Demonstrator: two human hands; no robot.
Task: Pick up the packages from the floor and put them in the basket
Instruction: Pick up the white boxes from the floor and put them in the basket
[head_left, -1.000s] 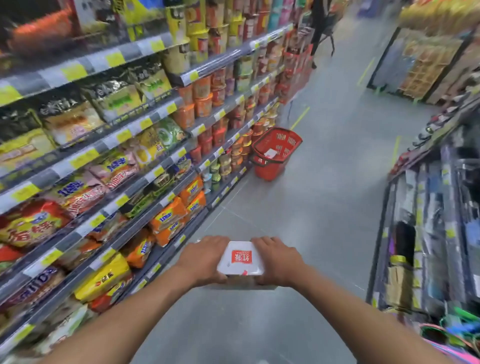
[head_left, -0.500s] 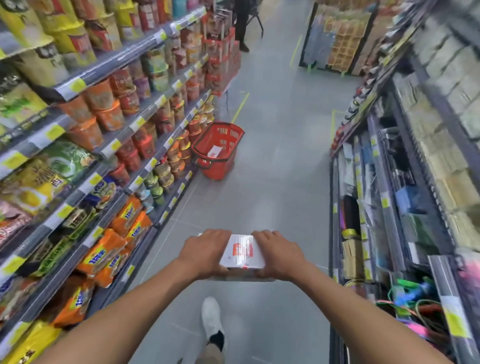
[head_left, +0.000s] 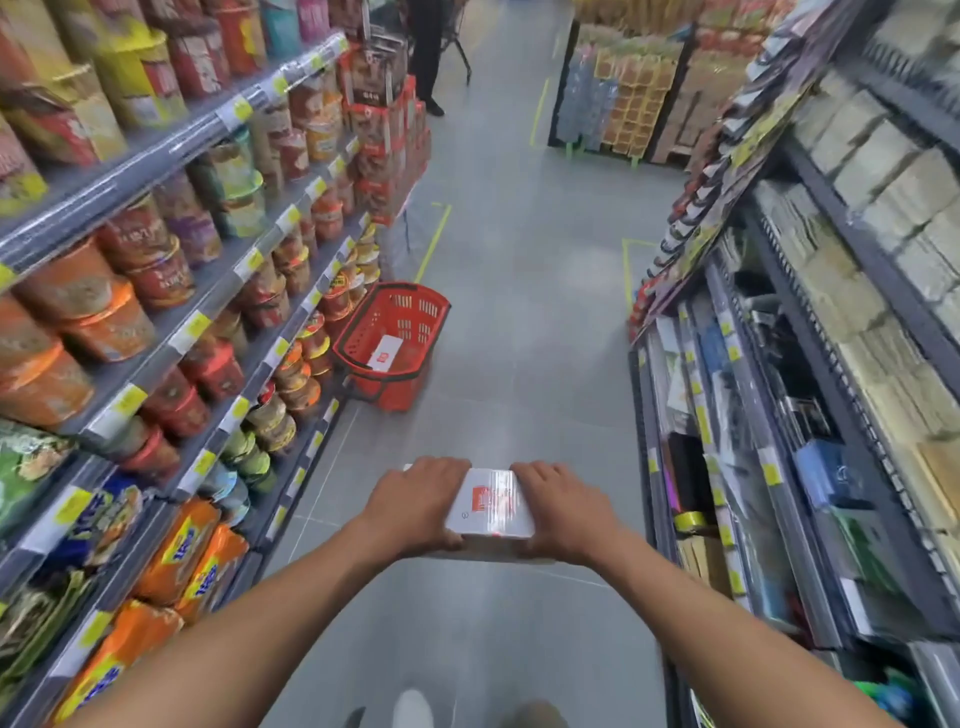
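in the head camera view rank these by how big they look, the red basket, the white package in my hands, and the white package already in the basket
1. Red basket, though it stands farther off, so its true lead is bigger.
2. White package in the hands, enlarged by nearness.
3. White package in the basket, likely the same kind, shrunk by distance.

Instant-noodle cups (head_left: 130, 291) and orange snack bags (head_left: 192, 561) fill the left shelves (head_left: 171, 332) (yellow price tags along each edge); stationery racks (head_left: 779, 415) line the right.
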